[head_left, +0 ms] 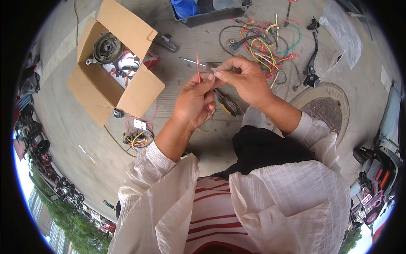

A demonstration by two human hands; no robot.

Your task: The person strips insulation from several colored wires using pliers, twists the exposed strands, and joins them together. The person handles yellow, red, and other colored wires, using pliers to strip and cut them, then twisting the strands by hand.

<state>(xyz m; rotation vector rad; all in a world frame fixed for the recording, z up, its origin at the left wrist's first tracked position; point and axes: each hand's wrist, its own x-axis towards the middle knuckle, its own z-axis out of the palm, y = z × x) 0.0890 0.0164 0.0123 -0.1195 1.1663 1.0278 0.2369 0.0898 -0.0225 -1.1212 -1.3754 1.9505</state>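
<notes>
Both of my hands are raised close together over the concrete. A thin red wire [198,75] runs through my left hand [189,103], which is closed on it; the wire's frayed upper end sticks up past the thumb and its lower end hangs below the palm. With thumb and forefinger pinched, my right hand [249,82] meets the left fingertips at something small and thin that I cannot make out. A screwdriver's metal shaft [190,61] lies on the ground just beyond the fingers. Below my hands rests a dark wire bundle [228,103] beside something yellow, partly hidden.
Left stands an open cardboard box [97,84] holding a round metal part [108,48]. A wire cluster [138,135] lies nearer me. Tangled coloured wires [264,40], a black lever [311,59], a plastic bag [344,31] and a manhole cover [323,108] are right; a black tray [211,16] is ahead.
</notes>
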